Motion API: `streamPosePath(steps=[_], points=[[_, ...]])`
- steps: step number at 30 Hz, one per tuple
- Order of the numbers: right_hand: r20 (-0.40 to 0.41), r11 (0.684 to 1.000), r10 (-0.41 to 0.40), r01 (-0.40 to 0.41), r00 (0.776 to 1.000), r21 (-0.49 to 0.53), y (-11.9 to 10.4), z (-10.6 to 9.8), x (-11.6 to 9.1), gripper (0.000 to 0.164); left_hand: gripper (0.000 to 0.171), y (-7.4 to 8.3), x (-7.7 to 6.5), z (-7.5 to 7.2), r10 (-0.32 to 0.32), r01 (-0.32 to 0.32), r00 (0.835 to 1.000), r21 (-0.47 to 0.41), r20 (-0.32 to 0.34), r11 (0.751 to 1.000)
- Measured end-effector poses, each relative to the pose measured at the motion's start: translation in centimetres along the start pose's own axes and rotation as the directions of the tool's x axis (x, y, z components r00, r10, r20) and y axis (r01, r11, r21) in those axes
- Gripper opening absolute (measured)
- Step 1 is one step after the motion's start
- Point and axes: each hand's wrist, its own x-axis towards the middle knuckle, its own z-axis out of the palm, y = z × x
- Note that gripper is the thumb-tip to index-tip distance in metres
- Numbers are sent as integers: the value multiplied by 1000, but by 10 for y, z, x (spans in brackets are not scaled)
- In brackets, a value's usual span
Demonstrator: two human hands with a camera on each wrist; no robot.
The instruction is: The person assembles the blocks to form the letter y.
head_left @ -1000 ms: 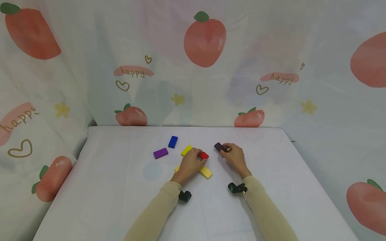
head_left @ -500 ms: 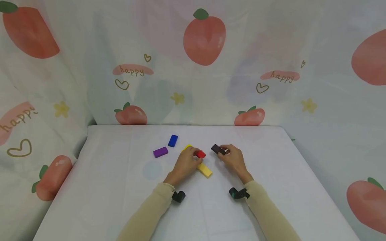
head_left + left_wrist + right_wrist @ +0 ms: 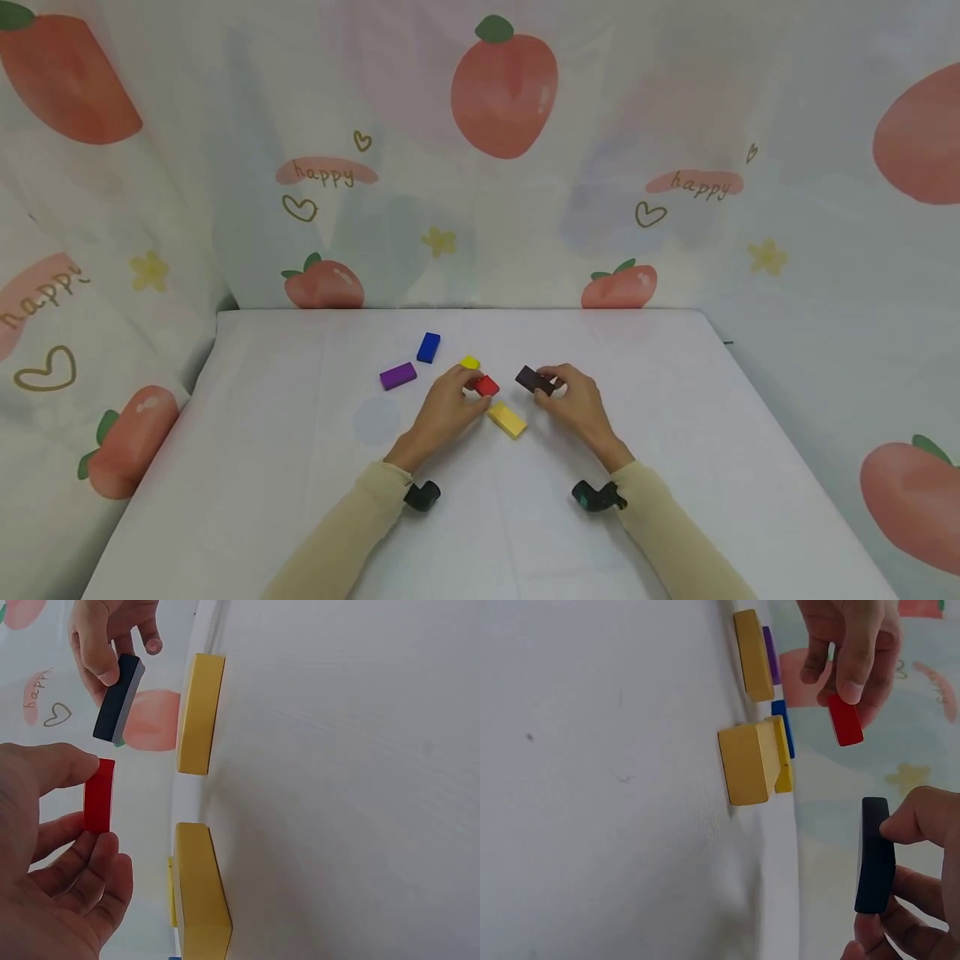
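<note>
Between thumb and fingers, my left hand [image 3: 444, 410] pinches a small red block [image 3: 487, 386]. A longer black block [image 3: 528, 378] is pinched the same way by my right hand [image 3: 579, 402]. Both wrist views show the two blocks raised off the table, a short gap apart, the black block [image 3: 118, 699] ahead of the red block [image 3: 98, 796]. Below them on the table lies a pale yellow block [image 3: 507, 420]. A second pale yellow block [image 3: 199, 889] stands out in the left wrist view but is hidden by my left hand in the head view.
Behind my left hand lies a bright yellow block [image 3: 470, 362], partly covered. Farther left are a purple block [image 3: 398, 376] and a blue block [image 3: 428, 347]. The white table [image 3: 645, 350] ends at a fruit-printed curtain [image 3: 412, 100] at the back.
My left hand has drawn left with the red block. My right hand has moved left and slightly nearer with the black block. The blocks on the table stay in place.
</note>
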Motion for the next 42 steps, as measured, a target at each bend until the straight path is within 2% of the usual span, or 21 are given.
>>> streamPosePath(steps=[8,16,24,31,36,42], points=[[31,997,-70,69,997,41,-9,1,-14,34,38,-2,-16,-7,-1,2,1000,-40,15,999],[74,994,-60,53,995,90,-17,7,-29,32,35,-5,-34,-12,13,-11,999,-55,42,998],[90,988,-88,75,992,138,-25,14,-43,29,36,-8,-51,-14,15,-14,998,-12,59,1000],[108,979,-106,85,988,185,-31,22,-55,28,39,-10,-64,-17,48,-48,997,-8,64,999],[137,979,-84,56,987,197,-33,28,-60,27,39,-12,-71,-19,39,-37,997,-28,60,999],[155,979,-52,20,987,202,-35,32,-62,27,37,-14,-71,-18,50,-50,996,7,72,999]])
